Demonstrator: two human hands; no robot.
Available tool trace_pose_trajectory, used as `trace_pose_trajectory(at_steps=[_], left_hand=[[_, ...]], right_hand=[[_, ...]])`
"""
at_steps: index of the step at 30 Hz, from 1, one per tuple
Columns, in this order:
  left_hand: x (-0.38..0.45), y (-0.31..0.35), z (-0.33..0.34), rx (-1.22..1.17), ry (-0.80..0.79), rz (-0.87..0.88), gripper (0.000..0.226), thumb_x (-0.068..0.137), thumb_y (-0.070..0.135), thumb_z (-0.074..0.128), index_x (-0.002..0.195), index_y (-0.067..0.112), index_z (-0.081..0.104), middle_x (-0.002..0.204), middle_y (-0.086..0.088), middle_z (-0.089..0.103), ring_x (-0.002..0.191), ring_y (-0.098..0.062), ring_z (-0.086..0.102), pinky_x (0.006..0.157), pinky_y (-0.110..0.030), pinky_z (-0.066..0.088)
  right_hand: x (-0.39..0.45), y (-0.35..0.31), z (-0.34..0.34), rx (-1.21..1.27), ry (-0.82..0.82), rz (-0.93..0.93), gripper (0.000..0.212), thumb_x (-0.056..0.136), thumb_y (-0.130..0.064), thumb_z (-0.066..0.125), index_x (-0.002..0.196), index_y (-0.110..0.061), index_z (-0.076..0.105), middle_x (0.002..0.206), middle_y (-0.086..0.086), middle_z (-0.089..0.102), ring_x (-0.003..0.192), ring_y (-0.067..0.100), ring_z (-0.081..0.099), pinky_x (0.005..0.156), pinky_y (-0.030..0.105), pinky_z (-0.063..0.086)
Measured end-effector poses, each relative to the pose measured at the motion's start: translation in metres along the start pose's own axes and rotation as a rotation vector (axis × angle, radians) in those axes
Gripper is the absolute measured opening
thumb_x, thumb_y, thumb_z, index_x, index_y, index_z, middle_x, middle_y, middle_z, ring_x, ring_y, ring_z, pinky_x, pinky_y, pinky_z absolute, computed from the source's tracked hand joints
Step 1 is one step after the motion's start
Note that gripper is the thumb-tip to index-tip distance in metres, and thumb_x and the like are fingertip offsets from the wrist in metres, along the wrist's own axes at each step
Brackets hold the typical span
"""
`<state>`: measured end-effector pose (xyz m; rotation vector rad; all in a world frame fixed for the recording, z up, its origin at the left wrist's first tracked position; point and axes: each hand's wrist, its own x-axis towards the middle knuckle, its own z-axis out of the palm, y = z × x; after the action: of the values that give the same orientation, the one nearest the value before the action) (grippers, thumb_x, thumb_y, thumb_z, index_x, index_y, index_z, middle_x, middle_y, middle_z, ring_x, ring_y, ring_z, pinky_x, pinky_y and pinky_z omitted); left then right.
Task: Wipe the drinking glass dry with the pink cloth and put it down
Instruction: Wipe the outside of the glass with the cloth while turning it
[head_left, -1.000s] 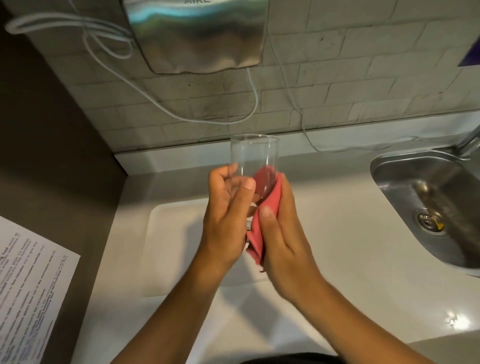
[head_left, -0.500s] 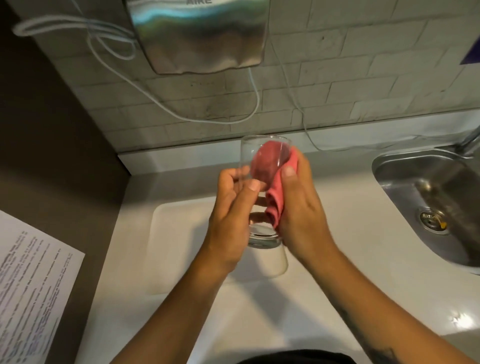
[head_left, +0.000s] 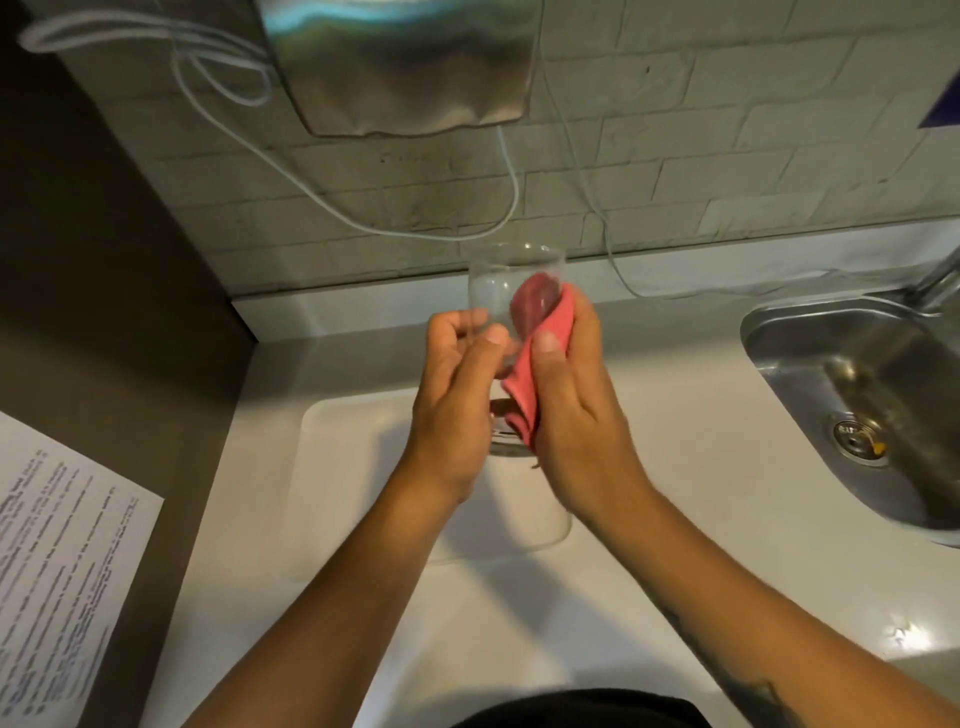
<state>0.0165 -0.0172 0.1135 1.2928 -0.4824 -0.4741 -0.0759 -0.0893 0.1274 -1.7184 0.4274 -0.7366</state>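
Two hands meet above the white tabletop (head_left: 701, 467): the left hand (head_left: 452, 410) grips the upright drinking glass (head_left: 511, 291) from its left, the right hand (head_left: 576, 405) presses the pink cloth (head_left: 524, 384) against its right side, with a steel sink (head_left: 810, 353) at right and a tiled wall (head_left: 727, 156) beyond.

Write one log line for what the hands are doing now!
left hand: holds drinking glass | right hand: presses pink cloth on glass | glass: not put down

Tiled wall (head_left: 727, 156), white counter (head_left: 701, 441).

steel sink (head_left: 857, 374) right | printed sheet (head_left: 57, 571) left | metal wall unit (head_left: 400, 62) | white cables (head_left: 218, 88)
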Motion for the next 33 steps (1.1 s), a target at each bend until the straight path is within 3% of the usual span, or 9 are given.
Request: trace_pose_trajectory(at_steps=[3, 7, 15, 19, 22, 24, 26, 29, 33], left_hand=[[0.010, 0.009, -0.004, 0.022, 0.014, 0.050, 0.039, 0.087, 0.058, 0.061, 0.113, 0.029, 0.056, 0.103, -0.002, 0.075, 0.086, -0.011, 0.075, 0.063, -0.021, 0.058], [-0.001, -0.005, 0.002, -0.006, -0.042, -0.037, 0.038, 0.085, 0.056, 0.062, 0.108, 0.025, 0.055, 0.085, 0.009, 0.074, 0.073, -0.005, 0.072, 0.059, -0.024, 0.058], [-0.015, -0.004, 0.010, 0.294, 0.114, 0.139, 0.057, 0.088, 0.062, 0.054, 0.136, 0.034, 0.040, 0.132, -0.002, 0.054, 0.119, -0.021, 0.064, 0.094, -0.036, 0.059], [-0.024, -0.007, 0.003, 0.407, 0.120, 0.155, 0.053, 0.095, 0.049, 0.068, 0.141, 0.035, 0.046, 0.134, 0.014, 0.056, 0.113, 0.011, 0.061, 0.081, -0.008, 0.052], [-0.024, -0.007, -0.001, 0.442, 0.117, 0.115, 0.052, 0.099, 0.039, 0.071, 0.144, 0.030, 0.045, 0.136, 0.007, 0.059, 0.107, 0.017, 0.061, 0.076, -0.006, 0.051], [-0.021, -0.003, -0.001, 0.415, 0.128, 0.098, 0.045, 0.098, 0.046, 0.065, 0.137, 0.031, 0.048, 0.132, 0.003, 0.064, 0.104, 0.011, 0.066, 0.078, -0.011, 0.055], [-0.019, 0.001, -0.003, 0.321, 0.149, 0.053, 0.048, 0.095, 0.053, 0.056, 0.136, 0.030, 0.051, 0.129, 0.004, 0.068, 0.108, -0.002, 0.072, 0.092, -0.029, 0.061], [-0.017, 0.005, -0.009, 0.213, 0.112, 0.028, 0.043, 0.093, 0.059, 0.054, 0.132, 0.039, 0.053, 0.135, 0.010, 0.065, 0.115, -0.004, 0.072, 0.097, -0.039, 0.063], [-0.021, 0.001, -0.004, 0.113, 0.008, 0.029, 0.041, 0.090, 0.059, 0.058, 0.125, 0.040, 0.053, 0.120, 0.009, 0.071, 0.100, -0.006, 0.074, 0.074, -0.027, 0.060]], right_hand=[[-0.017, 0.005, 0.012, -0.019, -0.060, -0.005, 0.054, 0.110, -0.034, 0.034, 0.162, -0.024, 0.032, 0.157, 0.009, 0.054, 0.144, 0.027, 0.057, 0.119, 0.056, 0.047], [0.018, 0.000, 0.001, 0.069, 0.091, 0.048, 0.024, 0.108, -0.044, 0.034, 0.119, -0.044, 0.055, 0.102, -0.008, 0.069, 0.090, 0.007, 0.070, 0.083, 0.035, 0.062], [0.019, 0.008, 0.003, 0.140, 0.116, 0.079, 0.032, 0.113, -0.041, 0.038, 0.144, -0.038, 0.048, 0.113, -0.038, 0.068, 0.102, -0.008, 0.071, 0.080, 0.014, 0.059], [0.017, 0.010, 0.002, 0.166, 0.131, 0.134, 0.030, 0.113, -0.044, 0.040, 0.139, -0.047, 0.055, 0.109, -0.030, 0.074, 0.101, -0.009, 0.072, 0.078, 0.011, 0.058], [0.015, 0.009, 0.003, 0.098, 0.042, 0.116, 0.030, 0.108, -0.048, 0.037, 0.120, -0.068, 0.056, 0.099, -0.030, 0.073, 0.099, -0.007, 0.072, 0.079, 0.003, 0.053], [0.008, 0.011, 0.001, 0.088, -0.039, 0.075, 0.044, 0.109, -0.046, 0.034, 0.151, -0.057, 0.042, 0.138, -0.028, 0.065, 0.132, -0.006, 0.061, 0.110, 0.010, 0.046], [-0.007, 0.013, 0.002, 0.002, -0.151, -0.015, 0.064, 0.113, -0.038, 0.030, 0.173, -0.029, 0.009, 0.179, -0.016, 0.022, 0.164, -0.002, 0.021, 0.135, 0.030, 0.022], [-0.025, 0.023, 0.006, -0.135, -0.201, -0.134, 0.069, 0.114, -0.025, 0.030, 0.172, -0.018, -0.007, 0.183, -0.013, -0.003, 0.169, 0.003, 0.003, 0.137, 0.040, 0.012], [-0.003, 0.008, 0.000, 0.105, -0.100, -0.039, 0.048, 0.114, -0.030, 0.032, 0.162, -0.036, 0.030, 0.155, -0.011, 0.060, 0.133, -0.002, 0.059, 0.111, 0.022, 0.051]])
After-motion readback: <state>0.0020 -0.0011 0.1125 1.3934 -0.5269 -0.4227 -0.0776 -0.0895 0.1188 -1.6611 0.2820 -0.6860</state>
